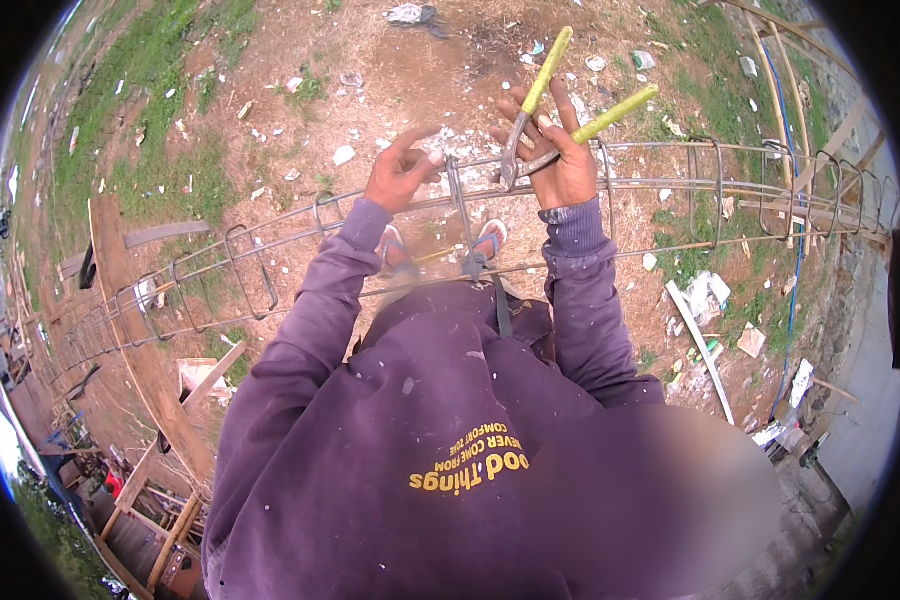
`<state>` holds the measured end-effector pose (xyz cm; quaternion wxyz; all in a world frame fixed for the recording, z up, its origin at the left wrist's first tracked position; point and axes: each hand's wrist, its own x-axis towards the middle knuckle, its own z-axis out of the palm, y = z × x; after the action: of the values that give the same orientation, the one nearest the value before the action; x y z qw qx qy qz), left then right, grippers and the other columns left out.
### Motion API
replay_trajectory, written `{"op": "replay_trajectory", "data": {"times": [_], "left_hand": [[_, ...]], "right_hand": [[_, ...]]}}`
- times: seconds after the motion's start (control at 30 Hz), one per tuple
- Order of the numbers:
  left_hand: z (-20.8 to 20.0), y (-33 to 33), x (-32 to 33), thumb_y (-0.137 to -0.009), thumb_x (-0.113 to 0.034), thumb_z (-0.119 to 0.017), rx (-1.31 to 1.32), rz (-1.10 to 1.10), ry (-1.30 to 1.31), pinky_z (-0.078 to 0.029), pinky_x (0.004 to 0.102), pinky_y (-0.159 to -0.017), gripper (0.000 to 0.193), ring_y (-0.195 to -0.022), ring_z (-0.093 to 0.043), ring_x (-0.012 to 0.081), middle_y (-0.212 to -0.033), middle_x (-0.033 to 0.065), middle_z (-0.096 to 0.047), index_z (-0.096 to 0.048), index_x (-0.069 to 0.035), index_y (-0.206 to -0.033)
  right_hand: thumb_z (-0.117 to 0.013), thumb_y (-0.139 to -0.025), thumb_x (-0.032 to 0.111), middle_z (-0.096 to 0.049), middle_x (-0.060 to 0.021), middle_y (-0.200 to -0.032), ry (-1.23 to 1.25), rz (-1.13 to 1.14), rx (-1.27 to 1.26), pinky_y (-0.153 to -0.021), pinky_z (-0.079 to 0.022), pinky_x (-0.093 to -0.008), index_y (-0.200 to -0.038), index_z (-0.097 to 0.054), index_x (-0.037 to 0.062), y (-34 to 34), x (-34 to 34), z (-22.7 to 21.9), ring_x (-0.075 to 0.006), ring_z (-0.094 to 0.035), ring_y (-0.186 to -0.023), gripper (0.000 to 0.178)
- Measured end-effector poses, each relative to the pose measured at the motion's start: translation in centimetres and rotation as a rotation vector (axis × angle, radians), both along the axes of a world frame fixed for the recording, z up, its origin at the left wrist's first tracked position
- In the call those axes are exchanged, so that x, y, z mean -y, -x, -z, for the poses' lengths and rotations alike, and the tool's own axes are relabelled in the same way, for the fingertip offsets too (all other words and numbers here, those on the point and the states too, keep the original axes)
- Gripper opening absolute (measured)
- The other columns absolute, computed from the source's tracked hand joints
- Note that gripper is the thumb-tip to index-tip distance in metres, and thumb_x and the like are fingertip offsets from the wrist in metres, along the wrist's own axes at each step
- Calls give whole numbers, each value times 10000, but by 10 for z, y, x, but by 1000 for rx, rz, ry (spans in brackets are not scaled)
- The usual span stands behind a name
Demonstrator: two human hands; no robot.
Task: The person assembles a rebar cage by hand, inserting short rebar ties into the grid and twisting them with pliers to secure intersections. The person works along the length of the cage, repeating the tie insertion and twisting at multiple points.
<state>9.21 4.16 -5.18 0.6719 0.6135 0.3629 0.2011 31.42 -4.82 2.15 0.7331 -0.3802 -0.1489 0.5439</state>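
A pair of pincers (511, 160) with yellow-green handles lies across my upturned right hand (566, 176). Its handles point up and away, spread apart, with my thumb over one; the metal jaws sit beside the long steel bars. My left hand (400, 173) is just left of a steel stirrup (459, 200), its fingers curled and a gap showing between thumb and forefinger. I see nothing held in it. Both hands are over a rebar cage (650, 185) of long bars and bent stirrups, which runs across in front of my body.
At the left, a wooden plank (135, 300) supports the cage. Bamboo poles (785, 110) and a blue hose (795, 290) are at the right, near a concrete edge (860, 390). A white strip (700, 350) and scattered litter lie on the dirt and grass. My sandalled feet (490, 240) are below the bars.
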Motion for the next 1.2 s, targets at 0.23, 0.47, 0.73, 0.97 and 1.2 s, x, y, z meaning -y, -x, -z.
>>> {"op": "replay_trajectory", "data": {"times": [0.23,0.47,0.73,0.97,1.2], "left_hand": [[-12,0,2,-970,-251,-638,-5,-44,40,-588,315,-782,592,-909,-698,191,-924,191,-714,-395,-22,-1460],[-19,-8,5,-960,-300,-652,10,-83,98,-597,316,-766,625,-873,-705,198,-928,184,-720,-399,-16,-1456],[-13,-7,3,-960,-321,-649,7,-68,133,-596,314,-752,648,-882,-710,217,-953,196,-714,-380,12,-1446],[-39,-4,-8,-950,-441,-629,-21,-137,-128,-551,373,-870,655,-1026,-677,275,-1080,254,-677,-483,36,-1374],[-140,-88,-26,-860,-495,-715,-195,-500,-797,-496,323,-929,676,-1103,-628,261,-1188,205,-635,-547,-15,-1307]], "right_hand": [[-443,-908,-25,-535,-217,-1310,15,10,-29,-869,-608,-480,-1536,-238,69,33,-57,44,-346,-597,-1177,667],[-466,-941,14,-559,-208,-1288,1,-28,2,-823,-626,-441,-1466,-369,12,44,-64,48,-327,-622,-1144,534],[-525,-1027,321,-650,-97,-902,106,-28,147,-600,-573,-308,-1265,-551,-38,60,-76,45,-187,-646,-728,432],[-576,-947,567,-496,-13,-625,127,42,131,-426,-388,-261,-828,-511,73,63,-86,35,-106,-480,-493,512],[-723,-888,371,-624,-63,-724,-69,376,706,-556,-494,-312,-942,-600,-6,89,-93,46,-182,-593,-609,400]]}}
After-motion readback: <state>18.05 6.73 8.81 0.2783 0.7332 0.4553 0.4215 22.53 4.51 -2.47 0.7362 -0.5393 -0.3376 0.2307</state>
